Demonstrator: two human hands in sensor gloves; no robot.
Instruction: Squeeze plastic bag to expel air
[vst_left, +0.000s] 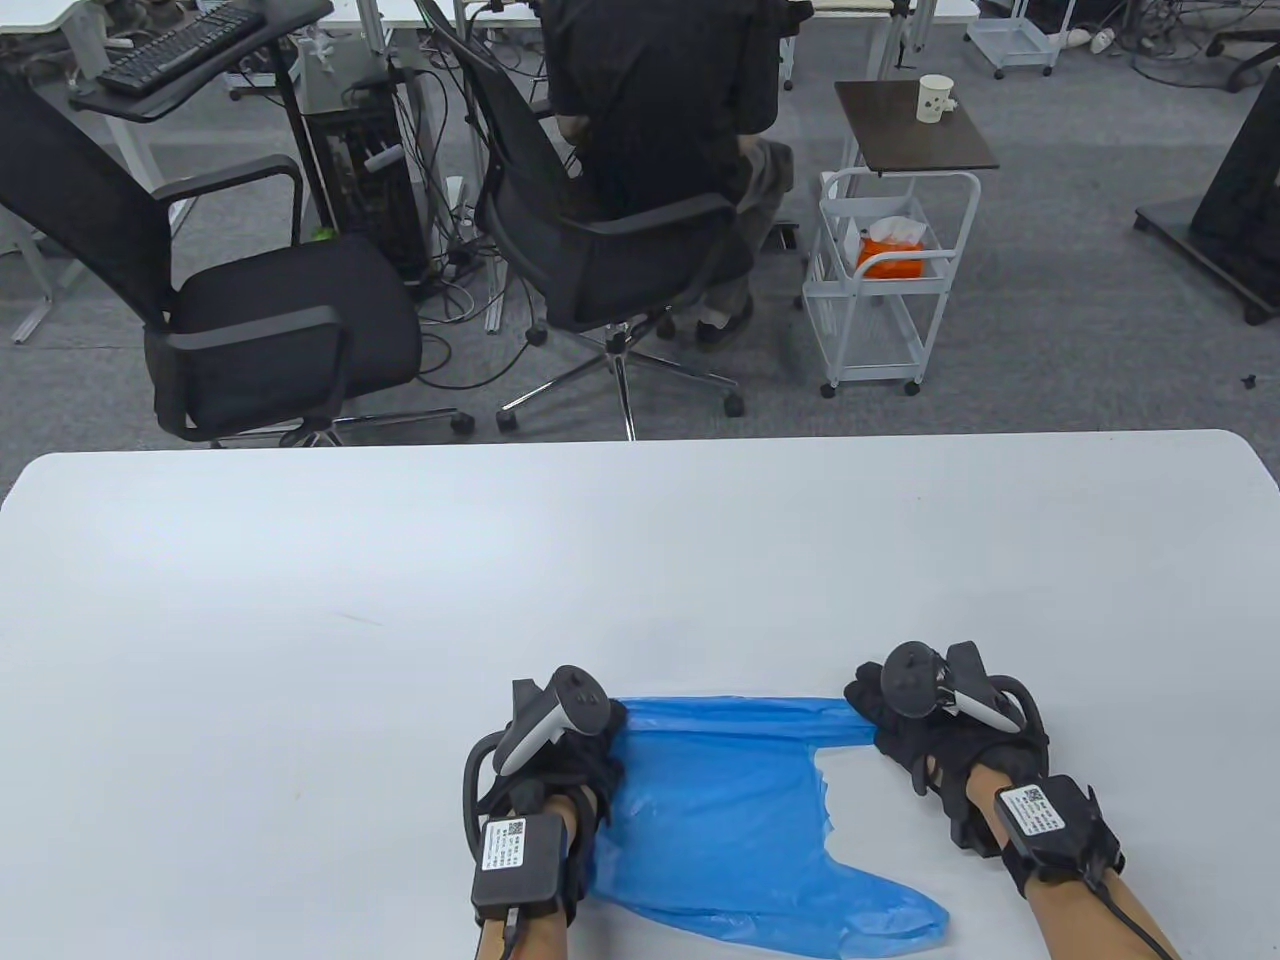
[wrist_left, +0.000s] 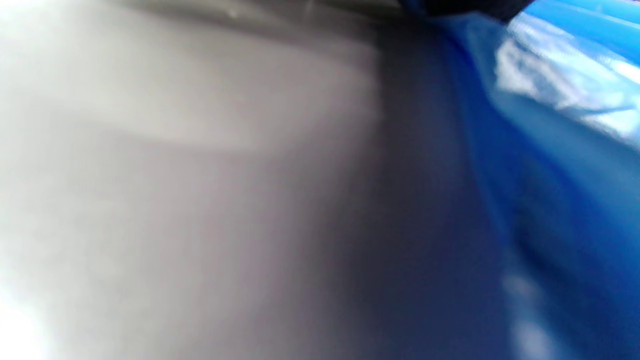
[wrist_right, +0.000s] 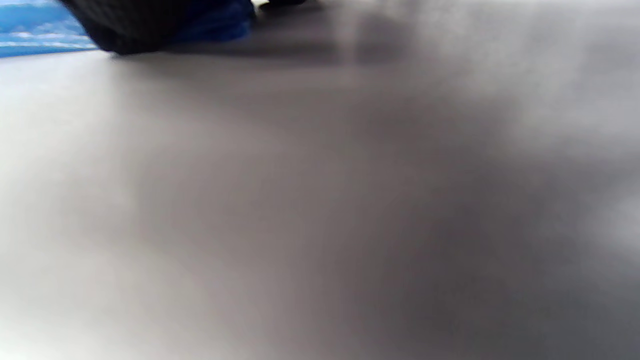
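Observation:
A blue plastic bag (vst_left: 720, 800) lies flattened on the white table (vst_left: 500, 560) near its front edge. Its upper strip is stretched between my two hands. My left hand (vst_left: 590, 740) holds the bag's left edge, with the fingers hidden under the tracker. My right hand (vst_left: 885, 715) holds the right end of the strip. In the left wrist view the bag (wrist_left: 550, 175) fills the right side, blurred. In the right wrist view my gloved fingers (wrist_right: 150, 25) press on blue plastic (wrist_right: 30, 25) at the top left.
Beyond the table's far edge are office chairs (vst_left: 280, 320), a seated person (vst_left: 660, 120) and a white cart (vst_left: 880, 290). The bag's lower lobe (vst_left: 880, 915) reaches toward the front edge.

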